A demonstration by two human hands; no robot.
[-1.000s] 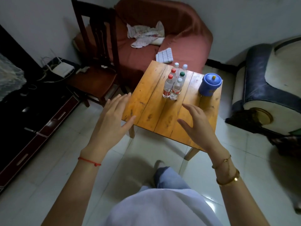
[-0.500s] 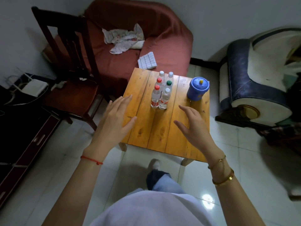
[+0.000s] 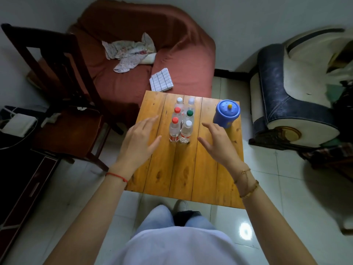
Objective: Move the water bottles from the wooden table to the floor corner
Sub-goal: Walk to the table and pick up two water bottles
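Note:
Several clear water bottles (image 3: pixel 180 129) with red, white and green caps stand upright in two rows near the middle of the wooden table (image 3: pixel 183 169). My left hand (image 3: pixel 138 140) hovers open just left of the bottles, fingers spread, not touching them. On the other side my right hand (image 3: pixel 217 142) is open too, a little apart from the nearest white-capped bottle (image 3: pixel 185 131). Neither hand holds anything.
A blue lidded jug (image 3: pixel 227 113) stands at the table's far right. A red sofa (image 3: pixel 145 54) with cloths lies behind, a dark wooden chair (image 3: pixel 65 115) to the left, a dark armchair (image 3: pixel 290 88) to the right. Pale tiled floor (image 3: pixel 286 197) surrounds the table.
I have stepped closer, so the table now lies under my arms. Both hands moved forward and now flank the bottle cluster.

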